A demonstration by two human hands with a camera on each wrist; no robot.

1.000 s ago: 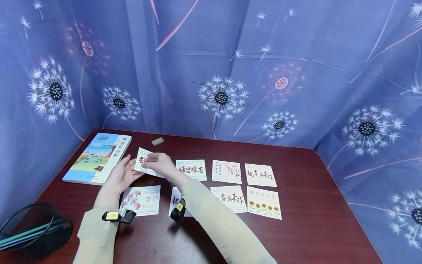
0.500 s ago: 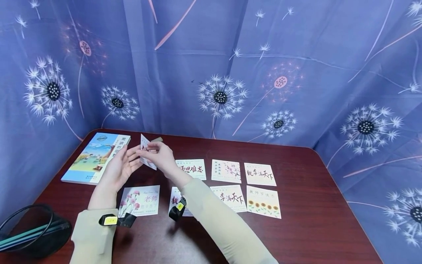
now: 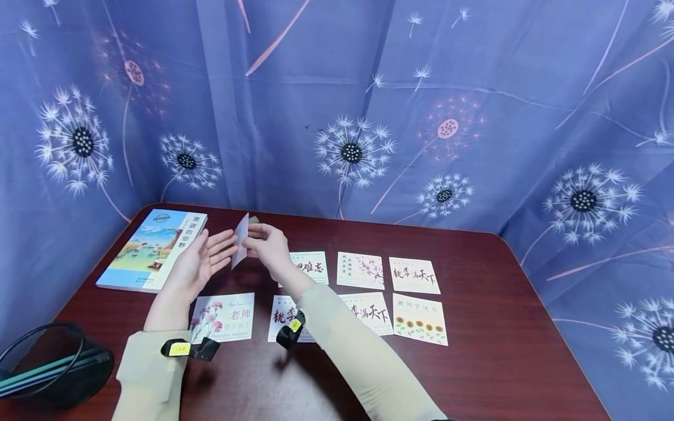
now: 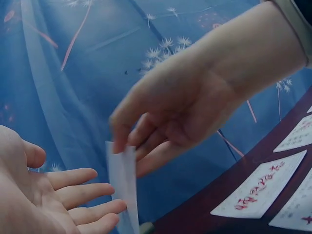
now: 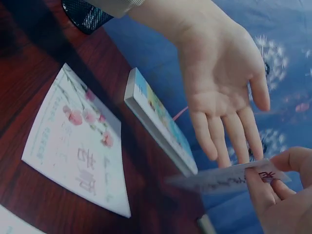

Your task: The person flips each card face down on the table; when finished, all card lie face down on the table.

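Note:
My right hand (image 3: pixel 275 251) pinches a white printed card (image 3: pixel 240 240) between thumb and fingers, above the back left of the table. The card stands nearly edge-on in the head view; red characters show on one face in the right wrist view, where part of the card (image 5: pixel 222 178) is blurred. My left hand (image 3: pixel 197 269) lies palm up with straight fingers. Its fingertips (image 4: pixel 109 189) are at the card's surface, seemingly touching it. A card with pink flowers (image 3: pixel 223 318) lies below the hands, and a card with red characters (image 3: pixel 316 268) is partly behind my right wrist.
Several more cards lie in two rows, among them a sunflower card (image 3: pixel 419 320) and a blossom card (image 3: pixel 361 271). A book (image 3: pixel 152 248) rests at the back left. An eraser-like block (image 3: pixel 254 220) sits behind the held card. A mesh pen holder (image 3: pixel 79 374) stands front left.
The held card has turned from lying face up to standing edge-on, and has shifted slightly right with my right hand. My left hand has spread its fingers toward it.

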